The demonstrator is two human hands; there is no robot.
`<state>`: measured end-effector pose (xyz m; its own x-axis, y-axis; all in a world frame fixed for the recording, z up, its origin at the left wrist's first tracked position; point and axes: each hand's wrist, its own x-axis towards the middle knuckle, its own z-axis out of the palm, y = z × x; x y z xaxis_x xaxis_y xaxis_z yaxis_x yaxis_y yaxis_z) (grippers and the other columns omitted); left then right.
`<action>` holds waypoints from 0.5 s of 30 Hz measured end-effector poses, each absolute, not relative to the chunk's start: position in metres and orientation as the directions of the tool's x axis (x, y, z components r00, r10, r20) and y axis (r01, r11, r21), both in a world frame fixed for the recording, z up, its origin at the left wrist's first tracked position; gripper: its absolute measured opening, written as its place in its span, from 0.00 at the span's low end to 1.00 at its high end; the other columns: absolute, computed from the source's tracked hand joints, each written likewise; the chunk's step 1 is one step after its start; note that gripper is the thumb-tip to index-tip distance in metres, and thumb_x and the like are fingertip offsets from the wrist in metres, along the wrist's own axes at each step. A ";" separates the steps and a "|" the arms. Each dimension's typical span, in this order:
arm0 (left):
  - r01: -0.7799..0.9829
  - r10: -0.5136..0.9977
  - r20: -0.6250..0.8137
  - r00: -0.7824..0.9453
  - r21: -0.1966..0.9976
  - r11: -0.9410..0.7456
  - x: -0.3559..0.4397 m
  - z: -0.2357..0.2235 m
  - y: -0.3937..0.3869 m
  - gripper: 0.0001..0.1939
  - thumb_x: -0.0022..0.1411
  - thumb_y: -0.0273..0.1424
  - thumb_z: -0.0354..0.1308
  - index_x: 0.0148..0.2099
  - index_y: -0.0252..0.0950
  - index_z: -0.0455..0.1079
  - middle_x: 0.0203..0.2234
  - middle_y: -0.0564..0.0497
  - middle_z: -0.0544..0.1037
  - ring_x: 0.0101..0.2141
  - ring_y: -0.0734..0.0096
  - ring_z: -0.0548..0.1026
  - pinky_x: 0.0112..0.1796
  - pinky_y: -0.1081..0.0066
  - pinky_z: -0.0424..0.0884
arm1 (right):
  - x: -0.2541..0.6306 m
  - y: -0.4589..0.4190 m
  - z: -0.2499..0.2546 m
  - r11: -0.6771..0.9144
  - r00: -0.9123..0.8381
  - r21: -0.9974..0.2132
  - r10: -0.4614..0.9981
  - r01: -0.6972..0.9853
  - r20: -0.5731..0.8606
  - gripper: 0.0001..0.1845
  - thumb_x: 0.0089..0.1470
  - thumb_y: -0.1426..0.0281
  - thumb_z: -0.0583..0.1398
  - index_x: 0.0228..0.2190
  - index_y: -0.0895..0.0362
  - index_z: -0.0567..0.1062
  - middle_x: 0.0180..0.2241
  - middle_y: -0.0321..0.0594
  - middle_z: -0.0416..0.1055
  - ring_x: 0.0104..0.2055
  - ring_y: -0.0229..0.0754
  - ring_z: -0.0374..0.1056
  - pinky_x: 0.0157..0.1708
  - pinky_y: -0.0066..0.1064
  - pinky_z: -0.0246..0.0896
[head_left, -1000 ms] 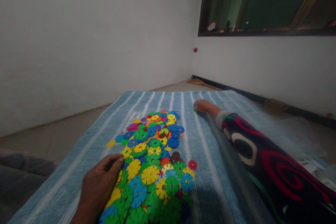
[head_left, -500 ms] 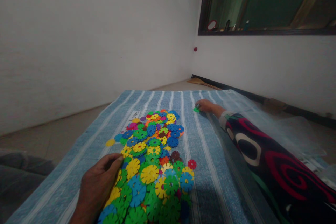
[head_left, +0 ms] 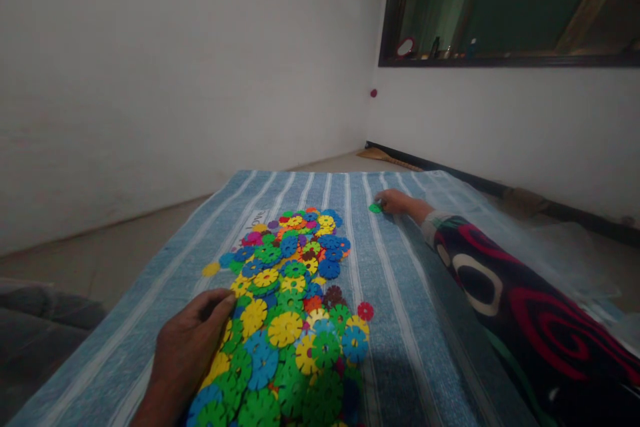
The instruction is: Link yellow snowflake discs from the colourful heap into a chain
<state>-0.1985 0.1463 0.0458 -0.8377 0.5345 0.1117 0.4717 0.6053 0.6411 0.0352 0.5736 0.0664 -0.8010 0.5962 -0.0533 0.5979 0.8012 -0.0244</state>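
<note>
A long heap of colourful notched plastic discs [head_left: 285,329] spreads over the striped cloth in front of me. My left hand [head_left: 187,339] rests against the heap's left side, thumb and forefinger together and the other fingers curled out of sight; whatever they may hold is hidden. Far out to the right of the heap, my right hand [head_left: 393,201] is low over the cloth. Its bent fingertips are at the edge of a green notched disc [head_left: 375,209], which looks flat on the cloth.
The blue-and-white striped cloth [head_left: 395,280] covers the table. A red disc [head_left: 365,311] and a yellow disc [head_left: 211,269] lie at the heap's edges. Clear plastic sheeting [head_left: 545,253] spreads along the right side. A broom [head_left: 383,157] lies on the floor beyond.
My right hand's fingertips have shifted very slightly right relative to the green disc. My left hand stays in place beside the heap.
</note>
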 end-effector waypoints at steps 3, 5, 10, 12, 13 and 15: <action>0.452 0.524 0.093 -0.847 0.645 0.616 -0.197 0.048 0.147 0.18 0.50 0.46 0.53 0.35 0.43 0.77 0.34 0.54 0.83 0.37 0.60 0.79 0.38 0.68 0.73 | 0.036 0.574 0.064 0.802 -0.802 -0.021 0.595 0.597 -0.044 0.25 0.49 0.81 0.57 0.49 0.60 0.76 0.45 0.46 0.78 0.45 0.44 0.73 0.42 0.25 0.60; 0.450 0.522 0.096 -0.848 0.650 0.612 -0.197 0.049 0.147 0.18 0.49 0.46 0.53 0.35 0.43 0.77 0.34 0.54 0.83 0.36 0.60 0.79 0.38 0.68 0.73 | 0.036 0.576 0.061 0.802 -0.801 -0.016 0.597 0.598 -0.041 0.25 0.49 0.81 0.57 0.50 0.60 0.76 0.45 0.46 0.78 0.46 0.44 0.72 0.43 0.25 0.59; 0.474 0.532 0.134 -0.836 0.663 0.579 -0.194 0.052 0.148 0.15 0.48 0.44 0.55 0.32 0.43 0.77 0.31 0.54 0.83 0.33 0.62 0.79 0.37 0.70 0.73 | 0.033 0.580 0.057 0.797 -0.797 -0.007 0.603 0.604 -0.039 0.25 0.49 0.80 0.57 0.50 0.59 0.76 0.45 0.45 0.78 0.47 0.45 0.72 0.43 0.26 0.60; 0.468 0.529 0.127 -0.839 0.665 0.582 -0.193 0.052 0.148 0.15 0.48 0.44 0.55 0.32 0.43 0.77 0.31 0.54 0.83 0.32 0.63 0.79 0.36 0.70 0.73 | 0.033 0.579 0.057 0.794 -0.794 -0.005 0.607 0.608 -0.039 0.25 0.49 0.80 0.57 0.49 0.59 0.76 0.45 0.46 0.78 0.47 0.45 0.72 0.43 0.26 0.60; 0.464 0.528 0.124 -0.840 0.667 0.583 -0.193 0.052 0.148 0.15 0.48 0.44 0.55 0.32 0.43 0.77 0.30 0.54 0.83 0.32 0.63 0.79 0.36 0.70 0.73 | 0.033 0.578 0.057 0.793 -0.793 -0.004 0.608 0.609 -0.038 0.25 0.48 0.80 0.57 0.49 0.58 0.76 0.45 0.45 0.78 0.46 0.45 0.72 0.42 0.26 0.60; 0.462 0.523 0.130 -0.843 0.673 0.578 -0.193 0.051 0.148 0.15 0.48 0.44 0.55 0.32 0.43 0.77 0.30 0.55 0.83 0.32 0.63 0.79 0.35 0.71 0.73 | 0.034 0.577 0.058 0.792 -0.792 -0.003 0.610 0.610 -0.037 0.26 0.48 0.80 0.58 0.49 0.58 0.76 0.44 0.45 0.78 0.47 0.45 0.72 0.42 0.26 0.60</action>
